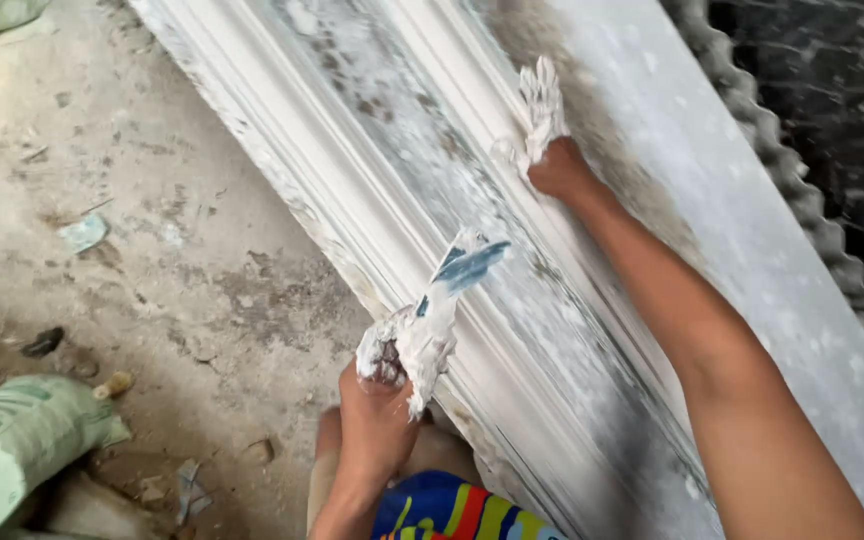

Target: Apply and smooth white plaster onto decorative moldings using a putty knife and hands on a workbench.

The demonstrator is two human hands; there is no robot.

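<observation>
A long white plaster moulding (372,150) with ridged profiles runs diagonally from upper left to lower right. My left hand (397,375), caked in wet white plaster, grips a blue-bladed scraper (457,270) smeared with plaster, its blade touching the moulding's ridges. My right hand (544,125), also coated white, presses flat with fingers spread on a higher ridge of the moulding, near a grey unfinished patch (592,120).
A dusty concrete floor (132,220) with scraps and stones lies to the left. A green sack (12,440) sits at the lower left. A corrugated grey edge (782,170) borders the moulding at right. Colourful striped shorts (452,510) show at the bottom.
</observation>
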